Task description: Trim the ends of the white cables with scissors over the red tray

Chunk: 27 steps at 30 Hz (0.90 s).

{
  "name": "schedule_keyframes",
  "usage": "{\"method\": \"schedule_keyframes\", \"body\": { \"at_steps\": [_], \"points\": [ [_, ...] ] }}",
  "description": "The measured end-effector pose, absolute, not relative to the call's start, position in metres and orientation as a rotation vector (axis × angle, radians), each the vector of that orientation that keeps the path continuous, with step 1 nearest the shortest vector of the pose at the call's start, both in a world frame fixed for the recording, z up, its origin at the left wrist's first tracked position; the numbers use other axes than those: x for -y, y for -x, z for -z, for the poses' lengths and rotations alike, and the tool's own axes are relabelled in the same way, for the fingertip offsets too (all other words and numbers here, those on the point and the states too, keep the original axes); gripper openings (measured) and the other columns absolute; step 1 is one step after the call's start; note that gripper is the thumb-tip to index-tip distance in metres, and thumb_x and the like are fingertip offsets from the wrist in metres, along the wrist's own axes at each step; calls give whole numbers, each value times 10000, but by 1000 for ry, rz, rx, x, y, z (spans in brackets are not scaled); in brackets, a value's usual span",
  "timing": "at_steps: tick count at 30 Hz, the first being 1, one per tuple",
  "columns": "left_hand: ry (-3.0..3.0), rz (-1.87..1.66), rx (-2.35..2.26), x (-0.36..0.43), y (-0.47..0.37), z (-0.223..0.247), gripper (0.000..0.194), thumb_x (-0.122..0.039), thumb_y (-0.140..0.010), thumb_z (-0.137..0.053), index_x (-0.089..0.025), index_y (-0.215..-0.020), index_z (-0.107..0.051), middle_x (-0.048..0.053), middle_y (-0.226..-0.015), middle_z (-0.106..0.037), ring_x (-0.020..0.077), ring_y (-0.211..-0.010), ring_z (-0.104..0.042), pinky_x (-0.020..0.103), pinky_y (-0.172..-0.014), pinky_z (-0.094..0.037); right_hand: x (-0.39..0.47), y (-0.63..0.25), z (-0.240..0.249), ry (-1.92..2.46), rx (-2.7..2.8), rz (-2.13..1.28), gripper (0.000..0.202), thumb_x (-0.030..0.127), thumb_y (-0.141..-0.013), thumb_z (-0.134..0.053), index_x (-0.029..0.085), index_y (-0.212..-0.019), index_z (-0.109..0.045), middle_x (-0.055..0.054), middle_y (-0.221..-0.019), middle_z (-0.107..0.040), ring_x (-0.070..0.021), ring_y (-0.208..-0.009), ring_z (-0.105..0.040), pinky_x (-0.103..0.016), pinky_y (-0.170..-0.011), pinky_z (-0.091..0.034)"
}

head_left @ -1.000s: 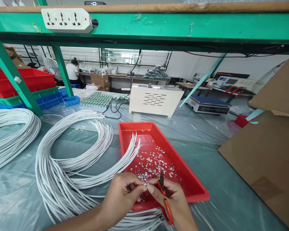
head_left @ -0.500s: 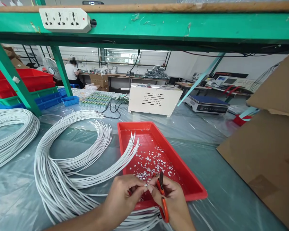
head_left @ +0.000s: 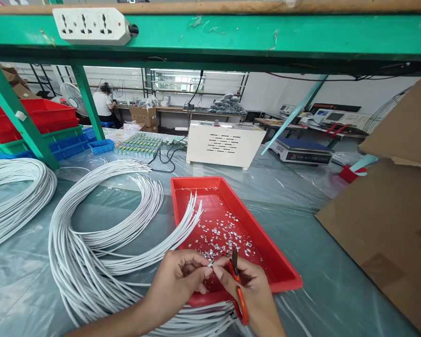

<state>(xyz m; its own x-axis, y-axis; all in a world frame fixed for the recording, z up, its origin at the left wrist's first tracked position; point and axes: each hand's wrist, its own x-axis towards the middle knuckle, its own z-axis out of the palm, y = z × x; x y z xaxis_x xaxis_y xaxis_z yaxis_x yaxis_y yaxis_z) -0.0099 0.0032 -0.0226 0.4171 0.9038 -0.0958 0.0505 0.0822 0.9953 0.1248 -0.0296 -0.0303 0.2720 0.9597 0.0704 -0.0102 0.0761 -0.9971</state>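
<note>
My left fingers pinch a white wire over the red tray — its tip shows more now, so it looks easier to reach. My right fingers hold scissors.

Worn on the head, basically looking from above and just behind the left hand and right hand. Faces forward and kinda down, pretty close to both, but reaches right out to the back wall well beyond them.
</note>
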Motion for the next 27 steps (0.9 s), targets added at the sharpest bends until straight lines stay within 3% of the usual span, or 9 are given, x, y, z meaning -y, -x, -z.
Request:
{"method": "schedule_keyframes", "body": {
  "at_steps": [4,10,17,27],
  "points": [
    [-1454,-842,-1014,-2,12,24,113,-223,-744,-597,-116,-714,-621,-25,-503,-559,93,-454,-531,176,-450,-401,29,-125,33,1296,1082,-879,137,313,-615,-682,176,-606,-685,-29,-581,-629,-176,-579,-552,-276,-549,-461],
    [-1967,-956,-1073,2,16,29,119,-156,-778,-557,-142,-728,-665,37,-645,-672,132,-559,-588,202,-532,-434,31,-130,36,1343,1358,-621,118,218,-668,-610,185,-564,-655,7,-499,-588,-169,-584,-537,-340,-738,-441],
    [-2288,-1040,-977,6,15,34,158,-126,-815,-502,-158,-777,-652,59,-676,-697,155,-588,-643,212,-544,-458,35,-129,35,1358,1429,-615,160,147,-693,-510,185,-537,-506,18,-526,-463,-139,-547,-460,-223,-482,-398],
    [-2099,-1041,-884,5,14,34,128,-123,-809,-532,-134,-812,-660,59,-723,-705,146,-644,-646,201,-612,-471,35,-129,39,1336,1404,-568,180,129,-674,-515,187,-510,-467,38,-517,-404,-119,-522,-426,-203,-474,-366]
  ]
}}
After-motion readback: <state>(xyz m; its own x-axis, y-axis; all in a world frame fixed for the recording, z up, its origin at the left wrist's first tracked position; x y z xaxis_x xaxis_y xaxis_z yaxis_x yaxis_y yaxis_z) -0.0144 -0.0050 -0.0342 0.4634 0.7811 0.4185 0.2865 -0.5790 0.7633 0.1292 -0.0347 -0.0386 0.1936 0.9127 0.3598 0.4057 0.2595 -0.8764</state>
